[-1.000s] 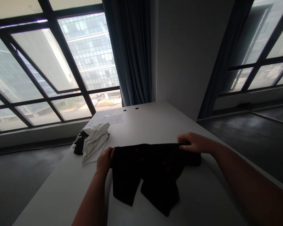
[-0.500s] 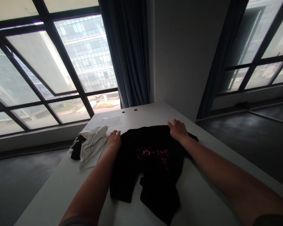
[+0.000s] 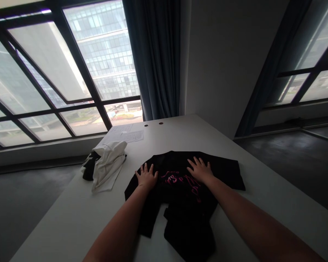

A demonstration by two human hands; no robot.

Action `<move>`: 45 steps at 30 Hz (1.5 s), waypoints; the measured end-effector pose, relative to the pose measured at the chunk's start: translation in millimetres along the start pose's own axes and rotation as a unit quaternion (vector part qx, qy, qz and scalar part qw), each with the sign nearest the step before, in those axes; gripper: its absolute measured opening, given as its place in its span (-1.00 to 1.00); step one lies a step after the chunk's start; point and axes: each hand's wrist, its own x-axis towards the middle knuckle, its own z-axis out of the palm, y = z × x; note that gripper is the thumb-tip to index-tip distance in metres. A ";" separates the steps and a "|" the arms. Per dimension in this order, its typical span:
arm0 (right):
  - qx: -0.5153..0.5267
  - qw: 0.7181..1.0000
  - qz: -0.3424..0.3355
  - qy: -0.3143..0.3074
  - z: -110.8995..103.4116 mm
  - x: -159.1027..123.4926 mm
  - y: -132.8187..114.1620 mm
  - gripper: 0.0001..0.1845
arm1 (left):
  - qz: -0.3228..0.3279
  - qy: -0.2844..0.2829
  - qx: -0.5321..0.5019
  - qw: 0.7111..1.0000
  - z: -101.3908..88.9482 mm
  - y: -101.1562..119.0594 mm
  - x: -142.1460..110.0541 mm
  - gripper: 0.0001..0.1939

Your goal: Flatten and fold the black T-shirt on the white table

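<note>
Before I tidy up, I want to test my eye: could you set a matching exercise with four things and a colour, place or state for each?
1. Black garment
2. White cloth
3. Papers
4. Curtains

A. Dark blue, hanging
B. Lying flat towards the far end of the table
C. Pink lettering, under the left hand and right hand
D. Crumpled, near the left edge

Pairs: 1-C, 2-D, 3-B, 4-A

We seem to be in an office-like room: beyond our hands [image 3: 147,178], a white desk [image 3: 177,136] with cable holes, papers [image 3: 132,136], and big windows [image 3: 104,54].
</note>
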 end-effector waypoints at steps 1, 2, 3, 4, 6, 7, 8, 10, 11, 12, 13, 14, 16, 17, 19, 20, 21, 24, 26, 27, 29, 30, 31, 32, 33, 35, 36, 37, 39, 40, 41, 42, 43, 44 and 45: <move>0.002 1.000 0.004 -0.004 -0.3 1.5 -0.5 -0.25 | 0.000 0.004 -0.002 1.000 -0.2 -0.2 3.8 -0.27; 0.004 1.000 0.009 -0.007 0.0 3.1 -0.8 -0.25 | 0.001 0.007 -0.004 1.000 0.2 -0.6 7.5 -0.27; 0.006 1.000 0.013 -0.008 0.4 4.5 -0.8 -0.25 | 0.002 0.010 -0.007 1.000 1.0 -1.1 10.9 -0.27; 0.007 1.000 0.017 -0.007 1.0 5.8 -0.5 -0.24 | 0.005 0.012 -0.011 1.000 2.1 -2.0 14.1 -0.26; 0.010 1.000 0.017 -0.004 1.9 7.8 0.8 -0.22 | 0.009 0.016 -0.017 1.000 4.5 -4.0 20.0 -0.26; 0.011 1.000 0.016 -0.004 2.0 8.3 1.4 -0.22 | 0.009 0.017 -0.020 1.000 5.6 -4.9 22.7 -0.26; 0.011 1.000 0.015 -0.005 2.0 8.4 1.8 -0.21 | 0.008 0.017 -0.022 1.000 6.6 -5.5 25.4 -0.26; 0.011 1.000 0.015 -0.004 1.7 7.6 1.3 -0.20 | 0.002 0.016 -0.022 1.000 8.3 -5.5 30.6 -0.26; 0.011 1.000 0.016 -0.001 1.7 6.7 0.6 -0.19 | -0.003 0.013 -0.021 1.000 9.1 -5.0 33.1 -0.27; 0.010 1.000 0.018 0.005 2.0 5.4 -0.2 -0.19 | -0.008 0.010 -0.021 1.000 9.8 -4.1 35.4 -0.27; 0.010 1.000 0.020 0.012 2.6 3.8 -0.5 -0.19 | -0.014 0.008 -0.021 1.000 10.5 -3.3 37.5 -0.27; 0.009 1.000 0.023 0.019 3.7 1.9 0.0 -0.19 | -0.019 0.007 -0.023 1.000 11.0 -2.5 39.4 -0.27; 0.007 0.999 0.033 0.028 6.9 -2.7 5.7 -0.19 | -0.024 0.010 -0.029 0.999 12.1 -1.9 42.2 -0.27; 0.005 0.999 0.038 0.031 9.0 -5.1 11.7 -0.20 | -0.024 0.014 -0.033 0.999 12.5 -2.2 43.1 -0.27; 0.002 0.998 0.049 0.033 13.5 -10.4 30.1 -0.22 | -0.018 0.023 -0.045 0.999 13.5 -4.4 43.9 -0.28; 0.001 0.998 0.054 0.035 15.7 -13.1 41.9 -0.23 | -0.013 0.028 -0.053 0.998 14.2 -6.2 44.0 -0.29; 0.001 0.997 0.064 0.036 17.7 -15.9 55.0 -0.24 | -0.009 0.033 -0.065 0.997 15.0 -8.4 43.9 -0.30; 0.002 0.994 0.094 0.052 21.7 -24.9 94.4 -0.25 | 0.002 0.068 -0.117 0.991 19.1 -17.7 43.6 -0.33; 0.003 0.991 0.121 0.062 22.6 -30.7 115.4 -0.24 | 0.010 0.117 -0.162 0.980 22.7 -25.3 44.2 -0.35; 0.003 0.989 0.135 0.064 22.6 -33.0 123.3 -0.23 | 0.016 0.145 -0.183 0.972 24.4 -29.2 44.9 -0.36; 0.004 0.986 0.155 0.067 22.6 -35.6 134.0 -0.23 | 0.028 0.192 -0.213 0.958 26.7 -36.3 46.3 -0.41; 0.006 0.985 0.161 0.067 22.8 -35.7 137.0 -0.22 | 0.034 0.208 -0.221 0.952 27.0 -39.3 46.7 -0.44; 0.011 0.984 0.164 0.069 23.0 -35.0 139.1 -0.22 | 0.043 0.219 -0.224 0.949 26.7 -41.9 46.6 -0.46; 0.018 0.983 0.166 0.071 23.2 -33.7 140.6 -0.22 | 0.053 0.227 -0.222 0.947 25.9 -44.2 45.9 -0.48; 0.028 0.982 0.169 0.075 23.3 -31.9 142.1 -0.21 | 0.064 0.232 -0.219 0.945 24.5 -46.4 44.4 -0.51; 0.057 0.978 0.181 0.083 22.4 -27.4 146.2 -0.19 | 0.085 0.238 -0.212 0.944 20.6 -50.8 39.2 -0.55; 0.072 0.976 0.188 0.085 21.1 -25.2 149.4 -0.19 | 0.092 0.239 -0.209 0.944 18.3 -53.4 35.6 -0.57; 0.085 0.974 0.195 0.082 19.5 -23.3 153.4 -0.20 | 0.094 0.239 -0.207 0.944 16.0 -56.4 31.5 -0.59; 0.099 0.971 0.208 0.069 15.6 -20.4 162.8 -0.22 | 0.090 0.238 -0.203 0.946 11.5 -64.2 22.1 -0.61; 0.097 0.970 0.212 0.065 14.1 -19.4 167.6 -0.23 | 0.083 0.239 -0.200 0.947 9.5 -69.1 16.8 -0.60; 0.089 0.970 0.215 0.066 13.2 -18.7 171.9 -0.25 | 0.072 0.245 -0.195 0.947 7.9 -74.7 11.0 -0.59; 0.079 0.970 0.219 0.073 13.0 -18.2 175.3 -0.26 | 0.060 0.255 -0.190 0.946 6.7 -81.1 4.6 -0.57; 0.067 0.969 0.223 0.081 13.5 -17.7 177.8 -0.27 | 0.050 0.267 -0.184 0.945 6.1 -88.2 -2.5 -0.55; 0.057 0.968 0.228 0.090 14.6 -17.3 179.2 -0.28 | 0.044 0.280 -0.176 0.943 5.9 -95.9 -10.3 -0.53; 0.051 0.966 0.233 0.097 16.1 -17.0 179.8 -0.28 | 0.040 0.290 -0.166 0.942 6.3 -103.9 -18.9 -0.53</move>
